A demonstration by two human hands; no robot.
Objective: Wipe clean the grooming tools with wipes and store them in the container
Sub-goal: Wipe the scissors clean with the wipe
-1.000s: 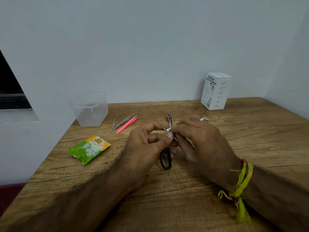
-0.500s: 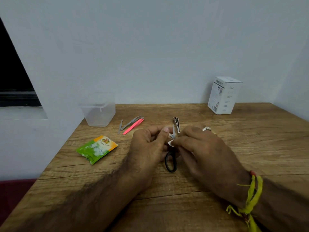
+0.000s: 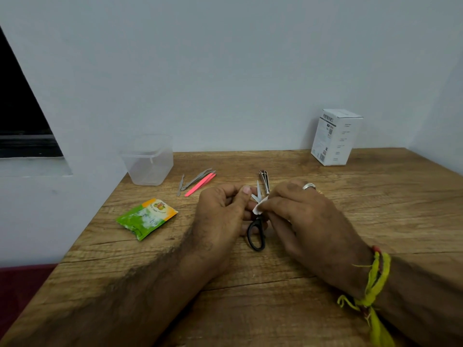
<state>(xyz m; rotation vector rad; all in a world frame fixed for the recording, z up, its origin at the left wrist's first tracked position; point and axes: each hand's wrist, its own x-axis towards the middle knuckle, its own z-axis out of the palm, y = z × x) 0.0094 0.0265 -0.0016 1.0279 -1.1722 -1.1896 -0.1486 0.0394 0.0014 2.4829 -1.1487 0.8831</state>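
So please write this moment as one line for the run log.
step: wiping scissors | left hand: holds scissors | right hand: pinches wipe on blades | container: empty
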